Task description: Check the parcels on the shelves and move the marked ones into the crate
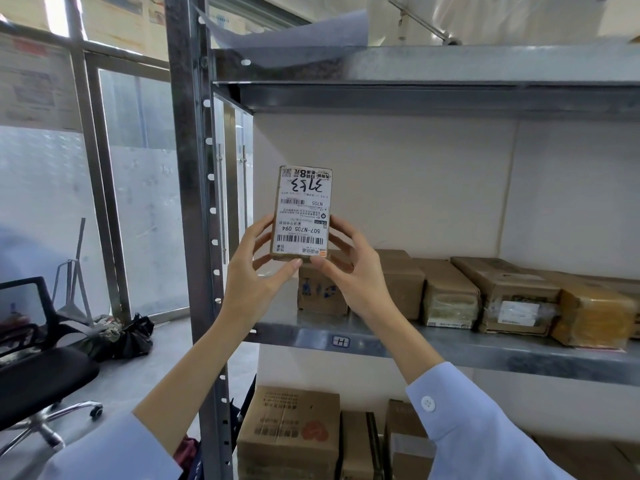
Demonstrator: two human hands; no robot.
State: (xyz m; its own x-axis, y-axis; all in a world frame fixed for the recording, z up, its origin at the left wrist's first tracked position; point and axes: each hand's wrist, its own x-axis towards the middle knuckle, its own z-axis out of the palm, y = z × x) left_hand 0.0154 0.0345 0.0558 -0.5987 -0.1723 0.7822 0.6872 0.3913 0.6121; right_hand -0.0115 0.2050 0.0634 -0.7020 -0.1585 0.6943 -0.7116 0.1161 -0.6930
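The parcel (302,213) is held upright in the middle of the frame, in the air in front of the shelf (450,351) and clear of it, and the grip looks light: only its lower part is grasped, so the taller upper part stands free above the hands. A small slackening or a quick turn could tip it forward or let it slide down between the palms and drop onto the boxes (322,289) right behind it on the shelf, or off the front edge. The label (300,233) faces the camera upside down, with a handwritten mark (306,185) near its top, so a hasty reading could put it in the wrong lot. The steel post (194,202), left of centre, stands near the left forearm and could catch an elbow when the parcel is carried away. The crate is not in view, so the path to it cannot be judged. The left hand (258,268) rises from the lower left and the right hand (349,268) from the lower right, both forearms angled up, wrists bent back. Each hand has its thumb under the bottom edge and its fingers (262,226) curled round a side, so both are grasping the parcel
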